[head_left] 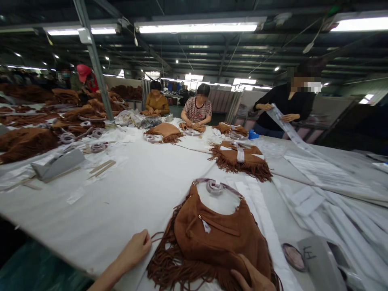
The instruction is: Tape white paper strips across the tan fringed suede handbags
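Observation:
A brown fringed handbag [209, 230] lies on the white table in front of me, its wrapped strap curving away at the far side. Beside its left edge, my left hand [138, 247] is closed on a thin strand of the fringe [157, 236], which stretches out from the bag. My right hand [253, 277] rests on the bag's lower front, fingers spread over the brown material. A small white tag [206, 226] hangs at the bag's zip. Fringe spreads along the left and near edges.
More fringed bags [241, 157] lie further back on the white table [121, 202]. A grey tape dispenser [321, 262] and a tape roll [293, 256] sit at right near plastic sheets [348, 226]. A grey box-like holder [59, 163] stands left. Several co-workers stand or sit around the table.

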`<state>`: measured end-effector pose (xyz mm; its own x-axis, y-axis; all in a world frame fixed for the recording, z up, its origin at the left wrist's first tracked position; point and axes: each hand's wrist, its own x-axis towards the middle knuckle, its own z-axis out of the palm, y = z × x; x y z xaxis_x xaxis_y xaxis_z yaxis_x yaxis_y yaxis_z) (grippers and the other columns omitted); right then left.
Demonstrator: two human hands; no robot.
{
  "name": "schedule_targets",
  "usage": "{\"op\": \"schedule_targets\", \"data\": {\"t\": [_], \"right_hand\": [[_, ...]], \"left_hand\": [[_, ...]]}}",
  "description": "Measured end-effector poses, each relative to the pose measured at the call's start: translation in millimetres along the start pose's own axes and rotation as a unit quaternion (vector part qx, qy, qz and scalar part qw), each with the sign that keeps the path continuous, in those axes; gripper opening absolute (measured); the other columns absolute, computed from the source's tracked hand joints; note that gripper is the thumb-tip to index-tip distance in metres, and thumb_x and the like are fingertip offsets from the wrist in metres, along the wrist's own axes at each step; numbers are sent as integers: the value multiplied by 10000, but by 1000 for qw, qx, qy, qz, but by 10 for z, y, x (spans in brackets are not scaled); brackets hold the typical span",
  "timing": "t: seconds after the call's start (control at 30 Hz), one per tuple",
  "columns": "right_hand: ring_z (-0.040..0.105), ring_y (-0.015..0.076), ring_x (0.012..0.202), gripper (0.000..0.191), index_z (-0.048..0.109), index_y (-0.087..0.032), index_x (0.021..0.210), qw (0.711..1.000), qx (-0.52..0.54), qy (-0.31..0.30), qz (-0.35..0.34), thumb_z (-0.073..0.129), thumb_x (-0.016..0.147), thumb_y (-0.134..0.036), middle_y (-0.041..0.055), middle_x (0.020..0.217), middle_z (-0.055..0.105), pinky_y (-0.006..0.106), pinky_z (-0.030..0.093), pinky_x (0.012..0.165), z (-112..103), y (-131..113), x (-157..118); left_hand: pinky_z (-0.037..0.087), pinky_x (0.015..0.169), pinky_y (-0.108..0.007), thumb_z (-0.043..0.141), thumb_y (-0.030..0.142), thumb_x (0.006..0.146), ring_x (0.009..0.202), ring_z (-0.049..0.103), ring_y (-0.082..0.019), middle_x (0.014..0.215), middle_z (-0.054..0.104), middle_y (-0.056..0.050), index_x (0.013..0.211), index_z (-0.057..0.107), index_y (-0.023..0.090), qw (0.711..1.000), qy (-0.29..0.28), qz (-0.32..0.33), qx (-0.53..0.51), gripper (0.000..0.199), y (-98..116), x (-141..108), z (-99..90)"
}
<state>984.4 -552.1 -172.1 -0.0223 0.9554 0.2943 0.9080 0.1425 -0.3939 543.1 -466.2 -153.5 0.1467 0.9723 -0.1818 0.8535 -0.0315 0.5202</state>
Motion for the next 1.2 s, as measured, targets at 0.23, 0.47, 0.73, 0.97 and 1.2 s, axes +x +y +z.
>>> {"op": "schedule_targets", "data": {"t": [0.23,0.47,0.73,0.97,1.2], "right_hand": [[627,252,1051,494,602,-199,1188,996,60,11,65,530,823,-524,85,1162,655,369,504,939,-244,-285,-63],[655,229,624,598,607,-199,618,933,20,48,355,245,911,-574,93,624,672,305,496,577,-768,-42,-107],[659,287,902,415,642,-113,896,912,-80,-124,382,371,915,-427,183,928,691,356,471,731,-554,-131,283],[664,271,827,300,504,-109,1063,902,-134,-109,395,331,953,-328,175,894,678,335,439,679,-414,-257,336],[659,244,689,223,510,-155,986,903,-207,-69,370,336,962,-292,114,736,674,292,369,574,-292,-126,189]], "left_hand": [[441,716,-317,341,472,887,755,628,-214,794,634,-27,1007,541,212,989,140,-20,-47,349,529,14,41],[467,694,-349,392,560,826,777,661,-269,735,681,-52,728,532,211,998,-24,-20,-47,388,925,482,399],[481,789,-370,335,455,901,984,645,-301,1003,662,-216,1004,474,109,997,-18,-74,18,387,1099,630,586],[477,672,-369,323,395,951,844,680,-324,886,683,-194,1107,369,92,990,22,-53,126,344,1291,469,748],[412,519,-292,245,350,982,738,687,-270,803,692,-131,1077,382,147,982,63,-28,178,262,1169,384,769]]}}
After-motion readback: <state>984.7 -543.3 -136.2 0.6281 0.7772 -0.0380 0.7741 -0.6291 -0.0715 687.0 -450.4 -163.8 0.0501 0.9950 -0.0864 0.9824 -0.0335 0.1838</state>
